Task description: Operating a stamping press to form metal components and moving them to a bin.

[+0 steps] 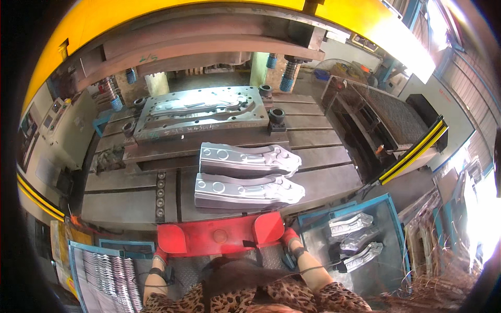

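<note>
Red console [206, 235] separates left hand [160, 254] and right hand [289, 237]; fingers seem hidden, grip I cannot tell.

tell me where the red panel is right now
In the head view, the red panel sits at lower centre, between the left hand and the right hand, on the wearer's side of the two grey metal stacks.

Leopard-print sleeves [335, 296], dark wristbands [298, 252]

Beyond the hands [289, 237], two formed metal pieces [229, 190] are borne by the slotted press bed [120, 209], one behind the other; farther from the hands, a die [203, 108] on a base [229, 139] is supported.
</note>
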`<state>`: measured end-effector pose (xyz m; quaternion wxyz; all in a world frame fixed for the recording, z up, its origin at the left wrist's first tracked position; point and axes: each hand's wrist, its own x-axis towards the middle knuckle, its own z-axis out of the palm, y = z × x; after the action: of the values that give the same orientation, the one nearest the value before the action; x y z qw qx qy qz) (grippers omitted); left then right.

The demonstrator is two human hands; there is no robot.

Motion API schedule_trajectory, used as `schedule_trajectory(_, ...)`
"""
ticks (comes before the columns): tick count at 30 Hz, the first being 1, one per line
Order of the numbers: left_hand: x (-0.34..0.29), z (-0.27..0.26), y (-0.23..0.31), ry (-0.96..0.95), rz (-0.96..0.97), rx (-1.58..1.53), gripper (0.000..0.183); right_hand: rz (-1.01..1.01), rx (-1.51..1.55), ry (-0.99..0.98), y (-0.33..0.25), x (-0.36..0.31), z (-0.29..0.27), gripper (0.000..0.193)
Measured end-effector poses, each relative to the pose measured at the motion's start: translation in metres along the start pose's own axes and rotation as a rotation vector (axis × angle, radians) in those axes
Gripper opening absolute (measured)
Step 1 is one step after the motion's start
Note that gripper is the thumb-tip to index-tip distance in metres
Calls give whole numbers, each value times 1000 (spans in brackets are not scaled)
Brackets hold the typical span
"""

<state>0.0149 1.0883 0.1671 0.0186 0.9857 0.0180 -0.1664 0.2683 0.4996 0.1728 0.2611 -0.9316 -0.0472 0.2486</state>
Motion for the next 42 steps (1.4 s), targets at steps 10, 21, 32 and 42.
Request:
schedule_trajectory(10, 12, -19, 22, -70, 50, 359, 80, 285, 185, -6, -60, -45, -48, 46)
schedule_trajectory(21, 9, 10, 12, -95, -46, 78, 68, 283, 206, 92, -42, -31, -21, 43)
schedule_trajectory(32, 6, -27, 33, 40, -190, -524, 46, 236, 259, 129, -31, -21, -16, 44)
schedule_trajectory(42, 0, -82, -24, 327, -803, -738, 51, 72, 1018, 457, -28, -90, -83, 16)
